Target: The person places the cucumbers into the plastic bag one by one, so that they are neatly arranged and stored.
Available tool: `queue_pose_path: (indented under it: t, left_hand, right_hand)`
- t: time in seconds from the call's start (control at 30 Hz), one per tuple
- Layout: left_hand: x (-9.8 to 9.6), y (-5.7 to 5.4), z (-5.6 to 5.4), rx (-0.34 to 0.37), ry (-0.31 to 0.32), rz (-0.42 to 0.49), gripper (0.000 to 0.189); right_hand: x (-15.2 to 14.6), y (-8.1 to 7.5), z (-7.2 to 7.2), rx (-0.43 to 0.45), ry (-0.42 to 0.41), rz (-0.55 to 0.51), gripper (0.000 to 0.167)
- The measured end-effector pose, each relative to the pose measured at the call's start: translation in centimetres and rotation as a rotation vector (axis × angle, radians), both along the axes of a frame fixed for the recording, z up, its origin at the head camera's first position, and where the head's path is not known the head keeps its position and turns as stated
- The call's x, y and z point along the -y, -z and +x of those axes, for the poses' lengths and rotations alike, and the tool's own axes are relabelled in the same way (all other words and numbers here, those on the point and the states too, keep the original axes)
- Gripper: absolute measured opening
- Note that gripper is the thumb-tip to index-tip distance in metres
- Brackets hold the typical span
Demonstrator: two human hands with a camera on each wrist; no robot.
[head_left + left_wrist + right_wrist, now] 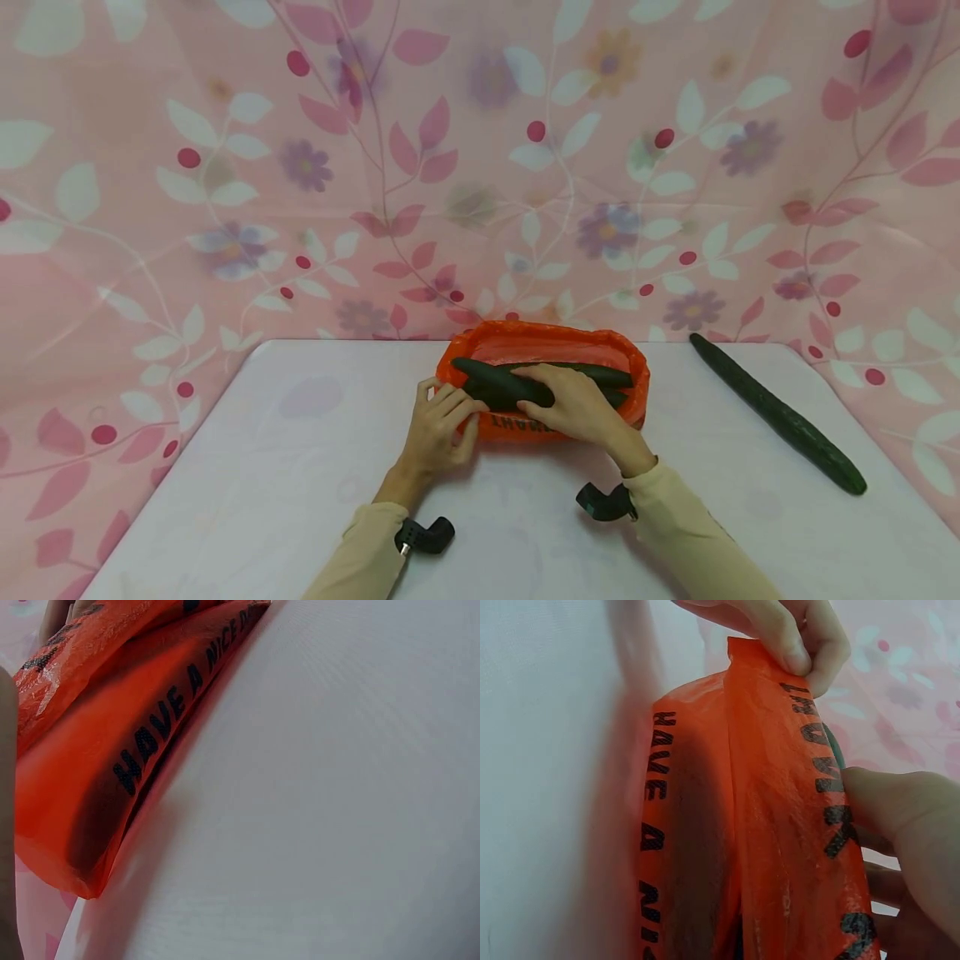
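An orange plastic bag (pixel 536 330) with black lettering lies mid-table near the back edge, its mouth spread wide and its rim folded outward. Inside it are several long dark green cucumbers (pixel 611 379). My left hand (pixel 441 425) pinches the bag's near left rim; the right wrist view shows the thumb and a finger (pixel 787 652) on the folded edge. With fingers over the top and thumb on the near side, my right hand (pixel 577 404) grips the front cucumber (pixel 491 383) within the bag. Its far end rests toward the left rim.
Another long cucumber (pixel 780 417) lies slantwise on the right side of the white table (pixel 525 533). A pink floral cloth (pixel 480 167) hangs behind the table's back edge. Each wrist carries a small black camera (pixel 603 502).
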State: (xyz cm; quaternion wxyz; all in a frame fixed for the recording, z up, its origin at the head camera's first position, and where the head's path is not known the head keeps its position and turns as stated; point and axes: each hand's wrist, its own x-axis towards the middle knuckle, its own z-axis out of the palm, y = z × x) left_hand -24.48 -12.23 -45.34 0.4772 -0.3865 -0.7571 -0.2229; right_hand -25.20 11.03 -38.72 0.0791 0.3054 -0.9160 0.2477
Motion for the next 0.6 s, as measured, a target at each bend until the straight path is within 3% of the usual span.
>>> queue_pose_path:
  t: [0.6]
  left_hand:
    - [-0.03,-0.01,-0.11,-0.04,-0.008,0.014,0.018]
  right_hand:
    - [-0.32,-0.28,0.14,0.056,-0.085,0.03,0.043]
